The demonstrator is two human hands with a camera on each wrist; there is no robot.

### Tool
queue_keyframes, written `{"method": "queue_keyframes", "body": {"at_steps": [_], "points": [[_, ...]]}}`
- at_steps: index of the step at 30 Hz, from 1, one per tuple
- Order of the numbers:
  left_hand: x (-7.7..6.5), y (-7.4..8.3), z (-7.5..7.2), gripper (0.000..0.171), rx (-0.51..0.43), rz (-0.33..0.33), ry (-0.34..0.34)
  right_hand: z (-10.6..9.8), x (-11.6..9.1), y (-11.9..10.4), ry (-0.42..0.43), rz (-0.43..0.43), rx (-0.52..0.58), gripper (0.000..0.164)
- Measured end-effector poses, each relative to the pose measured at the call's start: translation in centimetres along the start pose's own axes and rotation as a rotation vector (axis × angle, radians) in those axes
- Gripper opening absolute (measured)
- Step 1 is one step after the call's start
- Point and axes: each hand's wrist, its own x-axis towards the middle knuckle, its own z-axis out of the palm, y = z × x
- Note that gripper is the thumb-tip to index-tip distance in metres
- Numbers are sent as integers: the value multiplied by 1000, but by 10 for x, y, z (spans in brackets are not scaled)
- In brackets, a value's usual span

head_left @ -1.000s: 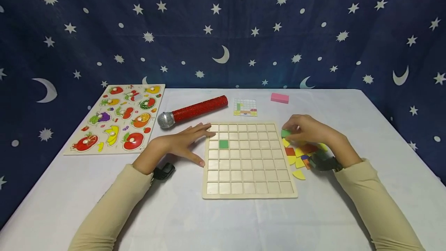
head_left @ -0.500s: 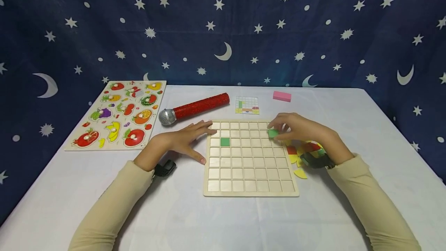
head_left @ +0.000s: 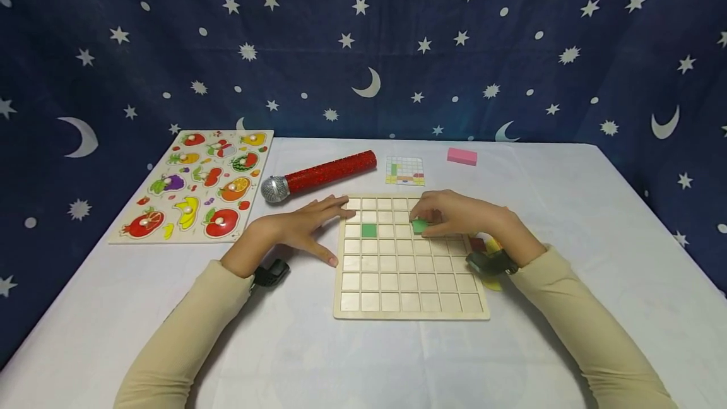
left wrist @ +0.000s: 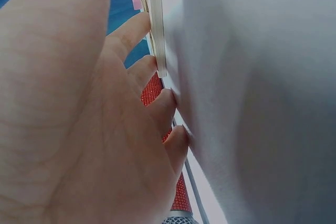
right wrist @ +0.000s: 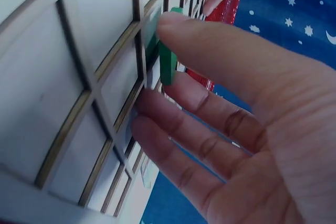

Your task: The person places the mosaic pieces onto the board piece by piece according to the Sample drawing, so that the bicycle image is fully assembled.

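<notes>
A pale wooden grid board [head_left: 411,315] lies on the white table, with one green square tile [head_left: 369,230] set in a cell at its upper left. Over the board's upper right part, my right hand [head_left: 462,213] pinches a second green square tile [right wrist: 169,51] between thumb and finger. In the right wrist view that tile is tilted close over the cells, other fingertips right at the grid. My left hand [head_left: 303,229] is spread at the board's left edge, its fingertips on the rim and the thumb against the side.
Behind the board lie a small pattern card [head_left: 405,171], a pink block [head_left: 462,156] and a red microphone [head_left: 324,173]. A fruit knob puzzle [head_left: 195,188] sits at the far left. Red and yellow pieces [head_left: 493,246] show partly under my right wrist.
My right hand has carried the green tile leftward from the pile of pieces beside the board to over the grid. The left hand stays at the left edge.
</notes>
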Motion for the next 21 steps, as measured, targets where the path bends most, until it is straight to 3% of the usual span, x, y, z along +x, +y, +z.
{"method": "queue_keyframes", "body": {"at_steps": [8,21], "points": [[-1,0,-1,97,-2,7,7,3,9,-7,7,-75,-9,30],[0,1,1,97,6,1,-4,13,23,-24,-39,-110,43,28]]}}
